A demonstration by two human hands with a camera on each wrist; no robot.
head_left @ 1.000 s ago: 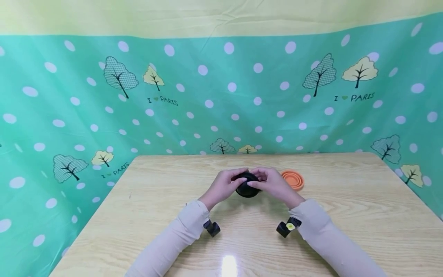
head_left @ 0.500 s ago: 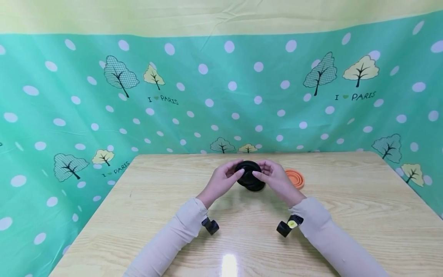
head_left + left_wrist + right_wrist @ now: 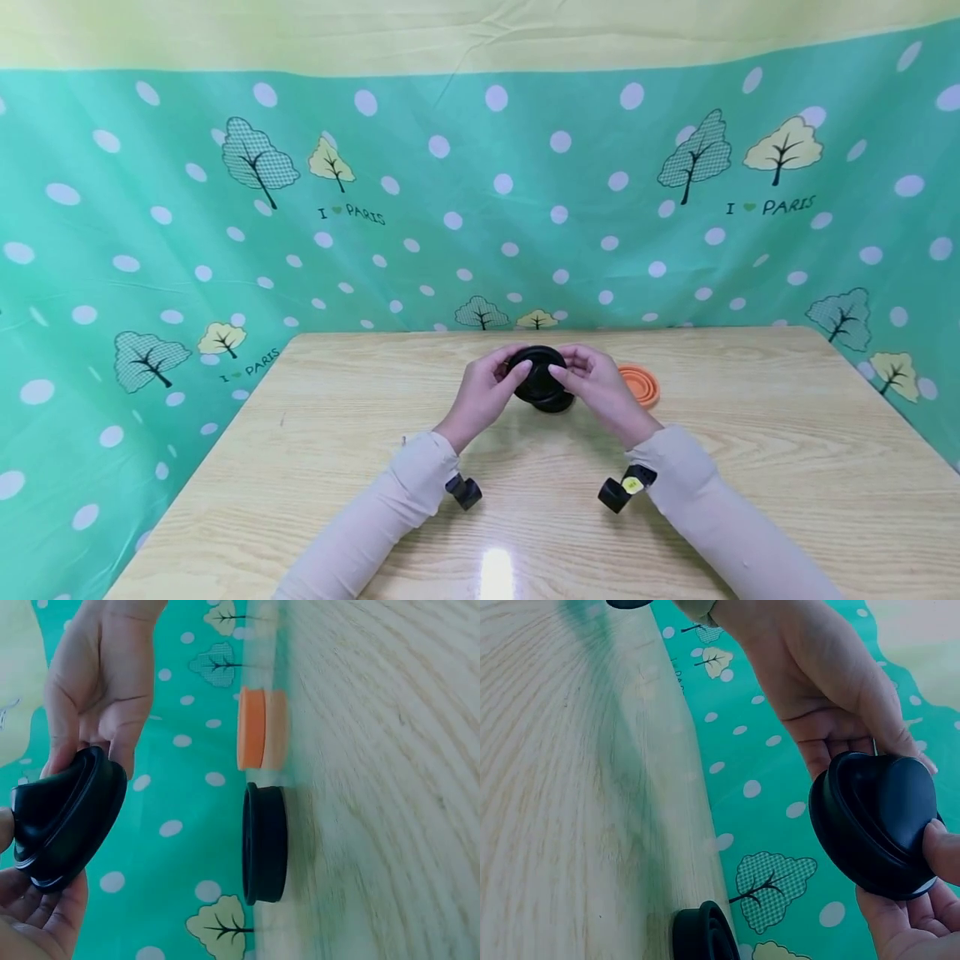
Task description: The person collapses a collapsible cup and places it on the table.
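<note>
My left hand (image 3: 480, 396) and right hand (image 3: 603, 392) hold a round black collapsible cup (image 3: 536, 373) between them, raised above the table. Both thumbs press its near face, with fingers behind its rim. In the left wrist view, the held cup (image 3: 71, 817) is tilted, its soft middle bulging out on one side. Below it, a black ringed piece (image 3: 268, 844) sits on the table, apart from the held cup; the head view shows only part of this lower piece (image 3: 553, 403). Fingertips behind the cup are partly hidden in the head view.
An orange collapsible cup (image 3: 641, 386), folded flat in rings, lies on the wooden table (image 3: 750, 467) just right of my right hand. A green dotted cloth (image 3: 420, 183) hangs behind the table's far edge.
Both hands have moved up and away with the black cup, uncovering the black piece beneath it. Over the last half second the cup has shifted only slightly. The orange cup stays put.
</note>
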